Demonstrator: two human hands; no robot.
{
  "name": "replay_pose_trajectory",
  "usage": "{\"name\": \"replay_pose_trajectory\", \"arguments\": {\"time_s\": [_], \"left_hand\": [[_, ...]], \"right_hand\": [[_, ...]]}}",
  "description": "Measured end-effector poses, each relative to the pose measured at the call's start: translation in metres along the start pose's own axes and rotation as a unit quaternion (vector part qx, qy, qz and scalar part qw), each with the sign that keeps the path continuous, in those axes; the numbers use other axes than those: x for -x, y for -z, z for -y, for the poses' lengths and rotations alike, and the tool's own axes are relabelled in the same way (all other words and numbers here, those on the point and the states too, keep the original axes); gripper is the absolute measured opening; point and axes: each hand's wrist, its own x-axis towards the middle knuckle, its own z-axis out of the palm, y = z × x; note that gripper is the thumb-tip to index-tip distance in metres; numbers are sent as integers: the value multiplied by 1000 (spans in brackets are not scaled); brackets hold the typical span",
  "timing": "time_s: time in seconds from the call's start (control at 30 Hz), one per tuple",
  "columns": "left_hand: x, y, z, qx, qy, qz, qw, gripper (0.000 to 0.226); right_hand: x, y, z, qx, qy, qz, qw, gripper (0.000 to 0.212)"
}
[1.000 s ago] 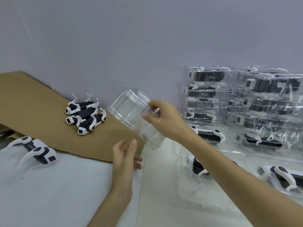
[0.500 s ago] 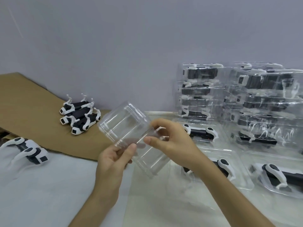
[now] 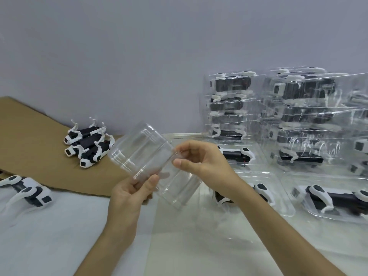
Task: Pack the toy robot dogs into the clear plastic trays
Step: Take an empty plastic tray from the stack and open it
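Right hand pinches clear tray; forearm half-hides 1 dog

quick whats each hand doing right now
Left hand: holding the clear plastic tray by its near edge.
Right hand: pinching the same tray's right side.
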Motion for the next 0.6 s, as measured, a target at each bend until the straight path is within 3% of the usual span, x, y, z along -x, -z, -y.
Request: {"name": "replay_pose_trajectory", "arguments": {"time_s": [0.1, 0.33, 0.43, 0.6], "left_hand": [[0, 0, -1, 1, -7, 5, 1000, 34], [1, -4, 3, 32, -7, -58, 998, 21], [1, -6, 5, 29, 0, -74, 997, 31], [2, -8, 6, 30, 9, -77, 997, 32]], "right_hand": [[0, 3, -1, -3, -11, 5, 1000, 22], [2, -9, 3, 98, 14, 16, 995, 5], [2, -11, 0, 96, 20, 5, 995, 22], [2, -9, -2, 84, 15, -10, 996, 24]]}}
